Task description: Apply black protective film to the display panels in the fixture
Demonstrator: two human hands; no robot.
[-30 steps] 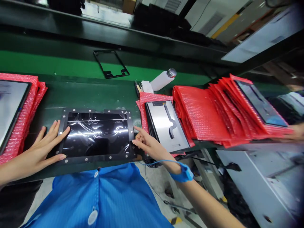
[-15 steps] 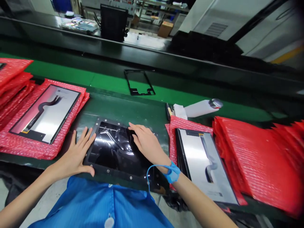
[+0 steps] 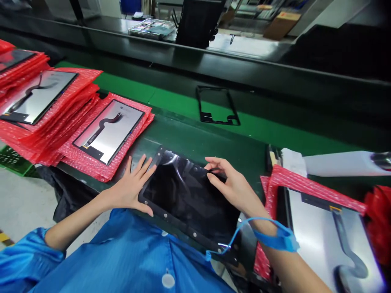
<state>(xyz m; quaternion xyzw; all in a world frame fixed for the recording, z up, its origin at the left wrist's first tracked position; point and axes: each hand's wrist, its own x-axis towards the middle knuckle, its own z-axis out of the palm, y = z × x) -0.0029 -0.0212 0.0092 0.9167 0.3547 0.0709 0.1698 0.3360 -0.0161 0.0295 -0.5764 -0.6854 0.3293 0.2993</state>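
The left hand lies flat with fingers spread on the left edge of the black framed panel, thumb along its near rim. The right hand rests on the panel's far right part, fingertips curled together; whether they pinch anything cannot be told. A blue wrist strap circles that wrist. The panel lies near the front edge of the green desk. Red bubble-wrap sleeves carrying screens lie left; another screen lies right.

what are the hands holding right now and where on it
Nothing is lifted: left hand presses the black fixture frame at its left edge; right hand fingertips rest on the dark panel.
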